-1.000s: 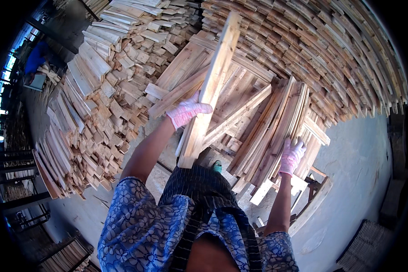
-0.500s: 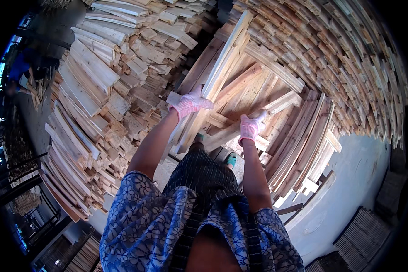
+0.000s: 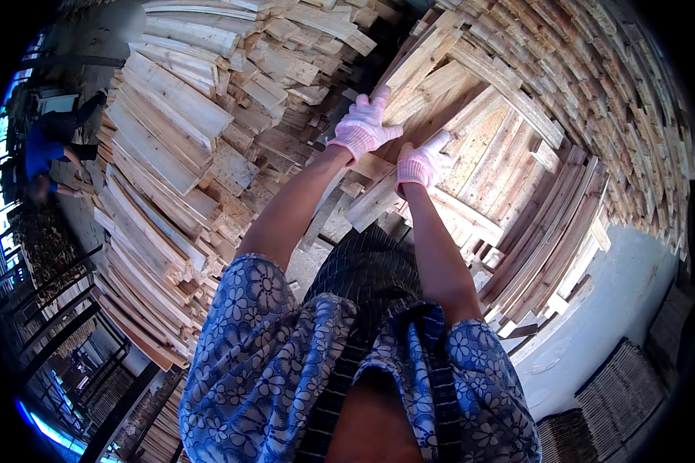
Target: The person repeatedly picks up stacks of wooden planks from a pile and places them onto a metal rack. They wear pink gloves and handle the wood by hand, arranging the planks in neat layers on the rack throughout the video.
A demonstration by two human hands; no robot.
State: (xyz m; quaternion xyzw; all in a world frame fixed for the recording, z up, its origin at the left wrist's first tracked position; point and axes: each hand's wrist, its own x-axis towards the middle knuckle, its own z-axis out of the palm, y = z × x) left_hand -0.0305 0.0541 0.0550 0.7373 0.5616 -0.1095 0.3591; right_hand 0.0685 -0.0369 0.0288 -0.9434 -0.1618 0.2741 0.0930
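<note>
My left hand (image 3: 367, 127), in a pink-and-white work glove, has its fingers spread and its thumb stretched to the right. Its fingertips are at the near end of a pale wooden plank (image 3: 427, 55) leaning along the left side of a stack. Just right of it and nearer, my gloved right hand (image 3: 425, 163) is closed over a wooden board (image 3: 372, 202) that slants from near left to far right. Under both hands, more flat boards (image 3: 483, 158) lie in the stack. The right hand's fingertips are partly hidden.
A heap of loose boards (image 3: 181, 104) rises on the left. Tall stacked planks (image 3: 587, 85) curve along the right, above a pale wall (image 3: 594, 309). Several planks stand on edge (image 3: 544, 224) at right. Far left, a person in blue (image 3: 50, 147) bends over.
Both hands have moved farther away and closer together. The long plank at my left hand has shifted away, and the slanting board has turned and moved. The view has shifted, showing more of the person in blue.
</note>
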